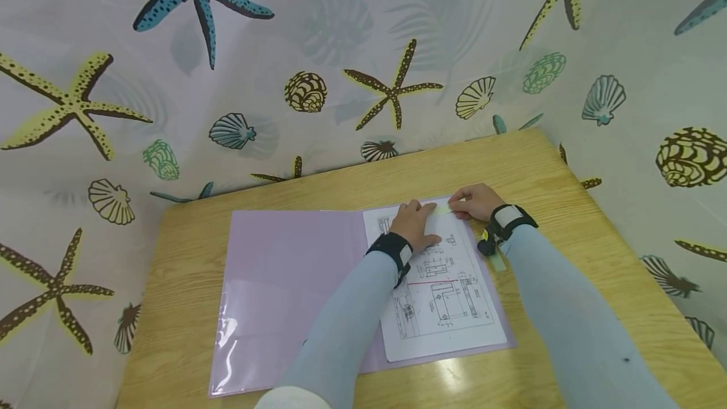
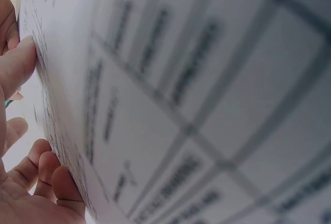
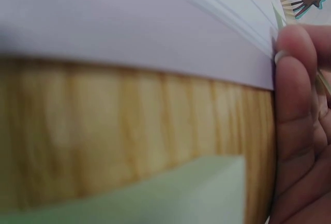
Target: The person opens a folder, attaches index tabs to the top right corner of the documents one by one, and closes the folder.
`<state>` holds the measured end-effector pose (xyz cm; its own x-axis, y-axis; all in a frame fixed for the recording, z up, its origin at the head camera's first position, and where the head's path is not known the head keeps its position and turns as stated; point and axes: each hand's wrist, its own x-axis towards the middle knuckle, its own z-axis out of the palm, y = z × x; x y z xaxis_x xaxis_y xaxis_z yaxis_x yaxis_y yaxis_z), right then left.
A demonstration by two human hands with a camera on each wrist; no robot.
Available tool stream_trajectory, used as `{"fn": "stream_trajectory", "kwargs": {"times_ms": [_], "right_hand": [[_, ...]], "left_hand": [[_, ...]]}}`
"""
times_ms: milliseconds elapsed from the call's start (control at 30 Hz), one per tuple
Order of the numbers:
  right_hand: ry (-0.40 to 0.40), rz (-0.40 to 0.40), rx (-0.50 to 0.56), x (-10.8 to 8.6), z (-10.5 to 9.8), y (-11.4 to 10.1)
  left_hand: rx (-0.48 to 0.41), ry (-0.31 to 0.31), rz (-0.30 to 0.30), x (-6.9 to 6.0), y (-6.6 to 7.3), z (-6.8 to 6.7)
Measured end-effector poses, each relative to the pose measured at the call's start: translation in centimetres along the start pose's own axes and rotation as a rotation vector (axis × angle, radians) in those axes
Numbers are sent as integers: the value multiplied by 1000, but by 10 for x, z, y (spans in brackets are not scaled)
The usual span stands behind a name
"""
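Note:
White printed sheets (image 1: 471, 327) with line drawings lie on the right side of an open purple folder (image 1: 284, 283). My left hand (image 1: 413, 226) rests on the upper part of the top sheet, thumb and fingers spread; in the left wrist view the fingertips of this hand (image 2: 36, 182) touch the paper (image 2: 155, 105). At the sheet's top right corner, my right hand (image 1: 474, 202) pinches a small pale green strip (image 1: 442, 209). In the right wrist view, fingers of the right hand (image 3: 297, 94) are bent at the folder's edge (image 3: 155, 38), with a green sliver beside them.
Another pale green strip (image 1: 498, 262) lies on the wooden table (image 1: 187, 257) under the right wrist, right of the folder. A black wrist camera (image 1: 486, 245) hangs near it. Behind the table is a cloth (image 1: 341, 24) with starfish and shells.

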<state>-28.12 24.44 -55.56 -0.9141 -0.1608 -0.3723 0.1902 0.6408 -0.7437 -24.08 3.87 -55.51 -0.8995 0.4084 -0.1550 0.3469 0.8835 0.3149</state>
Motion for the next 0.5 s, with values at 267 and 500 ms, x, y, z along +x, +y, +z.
{"fn": "stream_trajectory", "kwargs": {"times_ms": [267,500], "right_hand": [[7,11,4,-1,1,-2],[4,11,-7,0,1,-3]], "left_hand": [[9,-14,15,0,-1,-1],[7,-18,10,0,0,-1]]}}
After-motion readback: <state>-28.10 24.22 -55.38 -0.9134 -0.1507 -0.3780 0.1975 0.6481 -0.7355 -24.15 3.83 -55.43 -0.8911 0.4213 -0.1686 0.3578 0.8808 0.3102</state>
